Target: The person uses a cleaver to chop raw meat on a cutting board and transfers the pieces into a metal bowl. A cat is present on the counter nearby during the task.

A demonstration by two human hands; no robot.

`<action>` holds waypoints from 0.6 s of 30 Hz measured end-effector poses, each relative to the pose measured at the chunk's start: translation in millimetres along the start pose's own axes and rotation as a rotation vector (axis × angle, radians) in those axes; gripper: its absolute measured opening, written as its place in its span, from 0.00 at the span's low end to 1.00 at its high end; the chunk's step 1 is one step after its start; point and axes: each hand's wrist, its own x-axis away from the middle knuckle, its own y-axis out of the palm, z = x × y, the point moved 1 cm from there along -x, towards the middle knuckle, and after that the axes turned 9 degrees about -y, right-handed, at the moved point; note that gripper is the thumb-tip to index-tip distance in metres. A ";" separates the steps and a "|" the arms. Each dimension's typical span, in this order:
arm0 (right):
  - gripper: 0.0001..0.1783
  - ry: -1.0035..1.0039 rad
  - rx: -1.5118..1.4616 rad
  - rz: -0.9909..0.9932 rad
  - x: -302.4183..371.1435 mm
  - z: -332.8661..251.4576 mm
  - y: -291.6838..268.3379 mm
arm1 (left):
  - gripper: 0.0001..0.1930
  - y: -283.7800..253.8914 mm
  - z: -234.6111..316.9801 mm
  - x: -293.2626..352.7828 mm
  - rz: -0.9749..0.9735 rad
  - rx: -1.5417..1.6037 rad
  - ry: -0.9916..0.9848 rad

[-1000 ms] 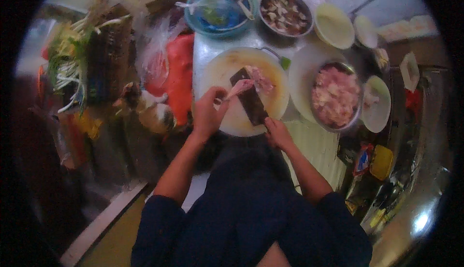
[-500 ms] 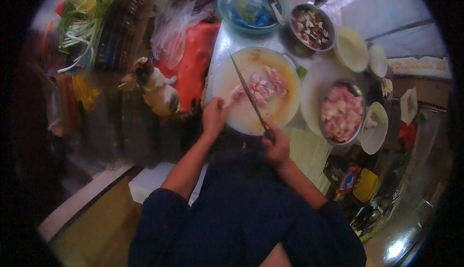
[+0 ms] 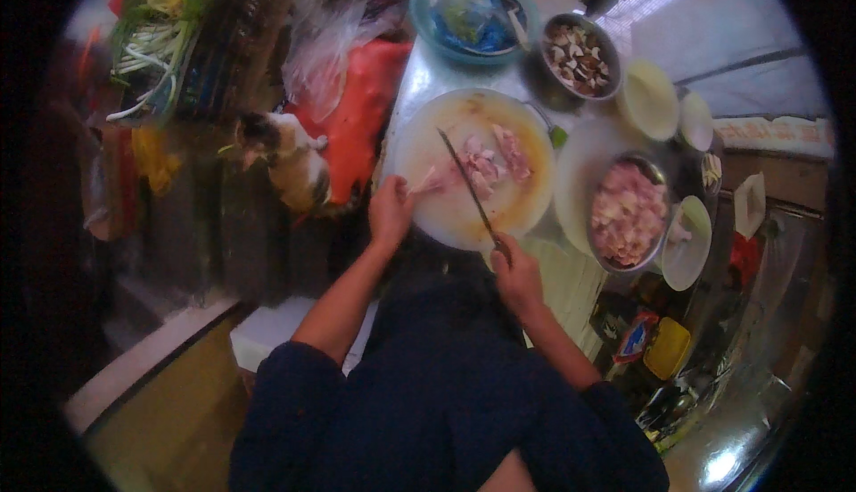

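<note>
Left hand (image 3: pixel 390 214): pinches a raw meat strip (image 3: pixel 430 184)
Right hand (image 3: pixel 517 276): grips a cleaver (image 3: pixel 465 176)
Round board (image 3: pixel 441 220): bears chopped pink meat (image 3: pixel 512 151)

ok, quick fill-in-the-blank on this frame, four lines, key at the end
1. The right hand grips the knife by its ____.
2. The left hand holds a piece of meat at the ____ side of the cutting board.
3. Seen from above, the cutting board is ____ in shape.
4. The metal bowl heaped with pink meat pieces stands to the ____ of the cutting board.

Missing words: handle; left; round; right.
</note>
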 end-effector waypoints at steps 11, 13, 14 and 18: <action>0.22 0.055 0.074 -0.166 -10.5 34.2 47.5 | 0.16 -5.5 1.4 -2.7 0.023 -0.016 0.035; 0.22 0.154 0.011 -0.108 -10.0 38.0 35.4 | 0.15 -7.1 6.0 -1.0 -0.027 -0.022 -0.019; 0.22 0.197 0.020 -0.076 -10.1 38.4 29.6 | 0.15 -7.8 8.6 0.0 -0.066 -0.035 -0.081; 0.22 0.244 0.006 -0.025 -11.7 37.4 13.6 | 0.14 -11.4 20.1 2.3 -0.104 0.121 -0.067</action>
